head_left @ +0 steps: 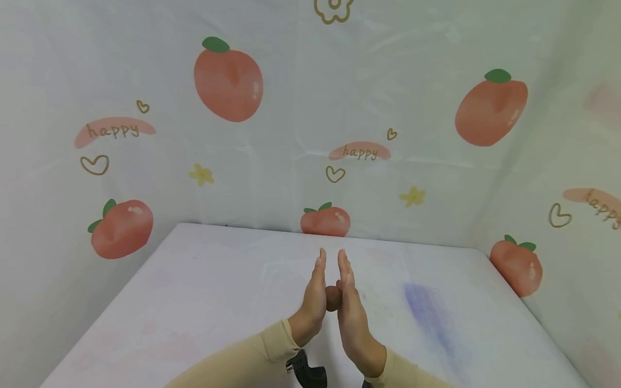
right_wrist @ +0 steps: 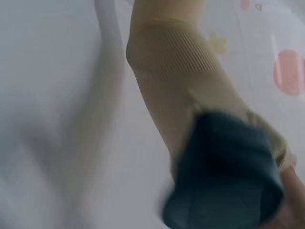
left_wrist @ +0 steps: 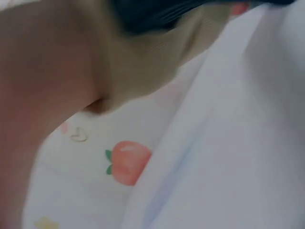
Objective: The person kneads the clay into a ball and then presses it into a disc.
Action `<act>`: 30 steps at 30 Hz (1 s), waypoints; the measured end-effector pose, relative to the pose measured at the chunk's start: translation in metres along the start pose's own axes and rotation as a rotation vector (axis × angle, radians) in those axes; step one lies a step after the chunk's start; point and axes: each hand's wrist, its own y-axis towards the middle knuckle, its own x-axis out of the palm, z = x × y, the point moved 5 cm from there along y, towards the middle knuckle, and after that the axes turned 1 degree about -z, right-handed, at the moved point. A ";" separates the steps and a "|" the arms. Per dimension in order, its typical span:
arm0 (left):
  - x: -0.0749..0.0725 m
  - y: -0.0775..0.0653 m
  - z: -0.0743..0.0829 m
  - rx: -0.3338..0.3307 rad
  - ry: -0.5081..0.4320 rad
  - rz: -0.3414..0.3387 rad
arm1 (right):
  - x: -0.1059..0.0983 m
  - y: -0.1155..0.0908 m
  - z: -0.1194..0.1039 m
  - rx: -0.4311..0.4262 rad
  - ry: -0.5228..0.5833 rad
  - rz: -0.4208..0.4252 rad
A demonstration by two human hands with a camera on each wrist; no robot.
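A small brown ball [head_left: 332, 299], which looks like clay or dough, sits between my two upright palms in the head view. My left hand [head_left: 312, 304] presses it from the left with fingers straight and pointing up and away. From the other side my right hand [head_left: 353, 320] presses flat against it, fingers straight too. The fingertips of the two hands stand apart. In the wrist views, sleeves and blurred skin show, but the ball is not visible.
Under the hands lies a white table [head_left: 233, 280] with a blue-purple smear [head_left: 432, 318] at right. A white curtain [head_left: 291, 108] printed with peaches hangs behind it. A dark wrist device [head_left: 310, 372] is strapped by the left sleeve [head_left: 242, 353].
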 end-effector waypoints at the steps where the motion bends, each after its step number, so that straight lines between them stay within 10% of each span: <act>1: 0.003 -0.002 -0.001 0.003 0.002 -0.013 | -0.002 0.002 0.000 0.001 -0.008 0.015; 30: 0.033 -0.045 0.008 0.153 0.027 -0.183 | -0.041 0.039 0.009 0.028 -0.056 0.148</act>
